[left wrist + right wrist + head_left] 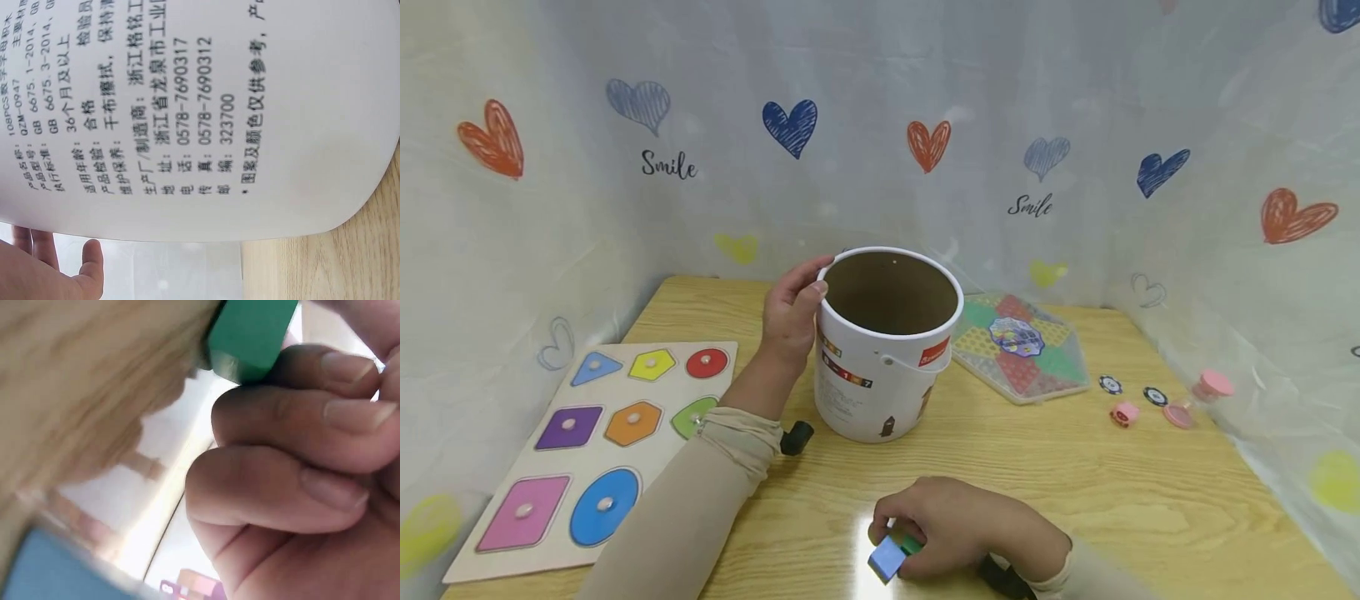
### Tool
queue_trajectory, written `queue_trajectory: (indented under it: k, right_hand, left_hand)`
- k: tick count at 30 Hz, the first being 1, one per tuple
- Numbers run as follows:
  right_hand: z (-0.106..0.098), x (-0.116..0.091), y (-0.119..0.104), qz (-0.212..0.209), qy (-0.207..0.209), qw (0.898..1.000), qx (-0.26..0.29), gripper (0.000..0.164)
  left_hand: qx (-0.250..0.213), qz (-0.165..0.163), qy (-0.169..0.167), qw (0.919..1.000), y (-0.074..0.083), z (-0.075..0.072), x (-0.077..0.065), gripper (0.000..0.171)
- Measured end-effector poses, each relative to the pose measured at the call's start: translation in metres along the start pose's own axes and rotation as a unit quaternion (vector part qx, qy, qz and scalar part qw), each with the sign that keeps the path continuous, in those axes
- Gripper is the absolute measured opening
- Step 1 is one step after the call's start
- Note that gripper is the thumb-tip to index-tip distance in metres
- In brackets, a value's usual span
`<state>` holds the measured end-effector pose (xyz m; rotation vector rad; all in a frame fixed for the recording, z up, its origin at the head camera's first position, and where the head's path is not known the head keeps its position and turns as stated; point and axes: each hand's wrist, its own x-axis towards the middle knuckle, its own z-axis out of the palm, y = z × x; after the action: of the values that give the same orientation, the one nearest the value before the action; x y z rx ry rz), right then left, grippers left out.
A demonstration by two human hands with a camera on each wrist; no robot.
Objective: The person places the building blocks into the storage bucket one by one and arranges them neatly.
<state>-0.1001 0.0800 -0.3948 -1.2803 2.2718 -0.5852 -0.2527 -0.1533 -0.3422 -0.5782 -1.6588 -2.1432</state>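
Note:
A white bucket with printed labels and a wire handle stands upright, its round mouth open and its inside dark. My left hand grips the left side of its rim. Chinese print on the bucket wall fills the left wrist view, with my left hand at the lower left. At the front of the table, my right hand pinches a blue block and a green block low over the wood. The green block lies against the curled fingers of my right hand.
On the left lies a wooden shape puzzle board with knobbed pieces. A flat hexagonal case with coloured sections lies behind the bucket's right side. Further right are two chips, a small pink die and a pink hourglass-shaped toy.

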Motion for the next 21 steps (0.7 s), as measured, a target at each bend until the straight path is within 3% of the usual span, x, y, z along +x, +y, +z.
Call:
queue_trajectory:
  k: [5,9,17,21]
  right_hand:
    - [0.001,0.000,0.002,0.007,0.024,0.999,-0.021,0.032]
    - [-0.005,-0.001,0.003,0.004,0.053,0.999,-0.009,0.030]
    - [-0.034,-0.006,0.004,0.014,0.116,0.992,0.043,0.030]
    - [-0.051,-0.007,0.004,-0.007,0.163,0.986,0.038,0.029]
  left_hand:
    - [-0.002,-0.001,0.004,1.0000,-0.002,0.003,0.000,0.040]
    - [-0.004,0.005,-0.004,1.0000,-0.001,0.003,0.000,0.040]
    - [0.005,-0.004,-0.005,1.0000,-0.002,0.002,0.000,0.039]
    - [0.008,-0.012,-0.006,0.9999,0.000,0.001,-0.001,0.039]
